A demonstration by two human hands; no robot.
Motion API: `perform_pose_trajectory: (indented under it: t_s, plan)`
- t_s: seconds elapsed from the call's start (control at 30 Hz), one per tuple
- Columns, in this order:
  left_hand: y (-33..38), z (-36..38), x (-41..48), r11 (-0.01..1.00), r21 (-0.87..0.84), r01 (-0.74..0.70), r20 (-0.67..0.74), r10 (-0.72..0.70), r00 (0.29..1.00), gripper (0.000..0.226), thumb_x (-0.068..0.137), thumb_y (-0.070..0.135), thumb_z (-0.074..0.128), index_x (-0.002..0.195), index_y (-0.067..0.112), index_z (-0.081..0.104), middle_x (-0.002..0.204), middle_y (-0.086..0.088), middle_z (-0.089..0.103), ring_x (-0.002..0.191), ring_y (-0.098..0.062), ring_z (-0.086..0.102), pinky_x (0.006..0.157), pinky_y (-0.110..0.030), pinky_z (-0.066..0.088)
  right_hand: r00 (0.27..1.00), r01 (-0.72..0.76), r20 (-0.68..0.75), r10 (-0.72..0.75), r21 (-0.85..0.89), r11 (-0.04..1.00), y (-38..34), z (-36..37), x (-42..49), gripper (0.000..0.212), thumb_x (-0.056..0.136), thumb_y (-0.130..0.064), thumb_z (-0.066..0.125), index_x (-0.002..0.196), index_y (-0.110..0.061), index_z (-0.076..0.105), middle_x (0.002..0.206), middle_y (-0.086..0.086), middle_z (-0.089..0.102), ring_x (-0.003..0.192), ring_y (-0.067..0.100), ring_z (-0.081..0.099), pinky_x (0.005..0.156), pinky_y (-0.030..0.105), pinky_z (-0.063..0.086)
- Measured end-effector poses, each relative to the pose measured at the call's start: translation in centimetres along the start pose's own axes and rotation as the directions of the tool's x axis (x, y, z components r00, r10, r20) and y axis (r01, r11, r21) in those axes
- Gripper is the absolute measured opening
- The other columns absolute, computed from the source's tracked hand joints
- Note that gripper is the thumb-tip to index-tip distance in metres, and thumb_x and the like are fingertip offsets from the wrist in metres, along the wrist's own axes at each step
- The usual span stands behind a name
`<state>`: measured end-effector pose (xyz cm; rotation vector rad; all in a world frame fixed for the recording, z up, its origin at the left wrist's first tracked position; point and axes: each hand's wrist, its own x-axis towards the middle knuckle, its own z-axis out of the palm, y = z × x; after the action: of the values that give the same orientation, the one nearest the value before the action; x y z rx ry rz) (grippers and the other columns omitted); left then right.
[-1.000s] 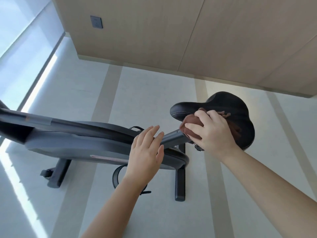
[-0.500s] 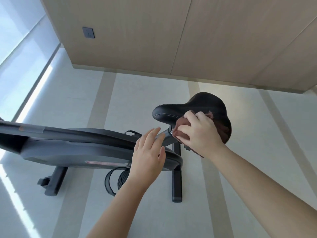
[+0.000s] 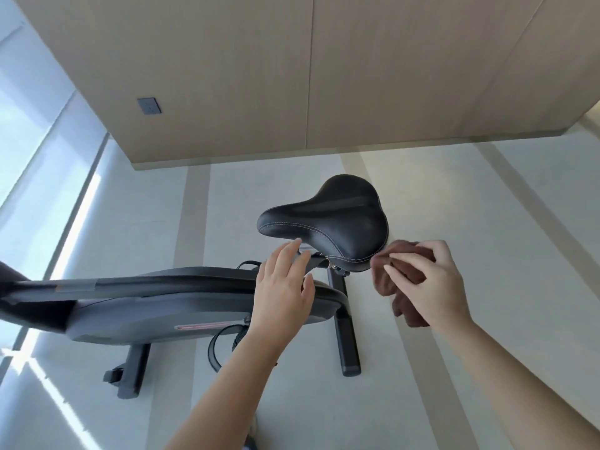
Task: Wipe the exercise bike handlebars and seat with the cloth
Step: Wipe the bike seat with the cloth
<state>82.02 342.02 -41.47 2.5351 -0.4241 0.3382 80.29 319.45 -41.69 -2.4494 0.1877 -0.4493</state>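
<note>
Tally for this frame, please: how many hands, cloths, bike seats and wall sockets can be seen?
Hands: 2 (left hand, right hand)
Cloths: 1 (brown cloth, held in the right hand)
Seats: 1 (black seat)
Wall sockets: 1 (grey wall socket)
Total: 5

Single head-worn wide-angle view, steeply down and forward, close above the bike seat (image 3: 328, 222)
</note>
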Motion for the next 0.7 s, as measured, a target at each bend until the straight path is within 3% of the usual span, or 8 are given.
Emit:
perform_pose_trajectory:
  t_s: [0.1,0.27,0.33,0.53,0.6,0.7]
  plan:
    - [1.1,0.0,1.5,0.999,0.032,-0.026,0.025,0.026,0.999,0.037,0.073,0.004,0.071,0.109,0.002,0.062,0.123,-0.018,0.058,0.113,-0.035,0.053,0.088,-0.048,0.045,0.992,-0.008,-0.123,0.023,0.126,0.992,-2.4,1.2,2.1,0.017,0.074,-0.024,0.073,0.091,-0.020,0.071,0.104,-0.002,0.048,0.092,0.011,0.054,0.081,0.011,0.035]
    - [0.4,0.7,5.1,0.990,0.096,-0.100,0.139,0.086,0.987,0.055,0.074,0.025,0.075,0.122,0.006,0.055,0.132,-0.015,0.051,0.125,-0.034,0.042,0.101,-0.048,0.034,0.993,0.002,-0.118,-0.008,-0.055,0.998,-4.4,5.1,5.4,0.019,0.078,-0.024,0.071,0.094,-0.015,0.072,0.101,0.012,0.055,0.087,0.031,0.055,0.071,0.034,0.049]
    - [-0.1,1.2,7.0,0.984,0.116,-0.137,0.194,0.113,0.974,0.065,0.070,0.030,0.077,0.125,0.007,0.052,0.134,-0.015,0.049,0.127,-0.034,0.039,0.101,-0.049,0.032,0.988,-0.029,-0.156,0.011,-0.111,0.993,-4.1,5.9,7.3,0.019,0.078,-0.027,0.071,0.092,-0.014,0.072,0.097,0.015,0.055,0.081,0.034,0.054,0.066,0.036,0.049]
    - [-1.5,2.4,11.5,0.972,0.119,-0.203,0.291,0.161,0.943,0.078,0.071,0.040,0.073,0.135,0.009,0.040,0.143,-0.013,0.037,0.135,-0.033,0.025,0.108,-0.046,0.019,0.982,-0.184,0.016,0.186,-0.078,0.980,-3.5,5.5,13.8,0.026,0.081,-0.036,0.065,0.101,-0.019,0.068,0.107,0.009,0.049,0.092,0.031,0.054,0.080,0.036,0.046]
    - [-2.2,2.7,12.6,0.971,0.118,-0.209,0.316,0.163,0.935,0.080,0.072,0.043,0.071,0.137,0.010,0.036,0.146,-0.013,0.033,0.136,-0.032,0.021,0.109,-0.044,0.014,0.984,-0.170,0.034,0.173,-0.070,0.983,-3.7,5.0,13.0,0.024,0.080,-0.034,0.067,0.099,-0.020,0.069,0.105,0.009,0.050,0.091,0.030,0.055,0.080,0.036,0.047]
    - [-3.0,3.0,13.4,0.962,0.127,-0.241,0.375,0.178,0.910,0.081,0.076,0.048,0.065,0.139,0.012,0.031,0.149,-0.010,0.027,0.137,-0.030,0.016,0.110,-0.041,0.010,0.996,-0.066,-0.067,0.059,-0.124,0.990,-4.4,4.9,8.6,0.018,0.073,-0.025,0.075,0.089,-0.020,0.071,0.097,0.010,0.056,0.079,0.032,0.055,0.067,0.036,0.051]
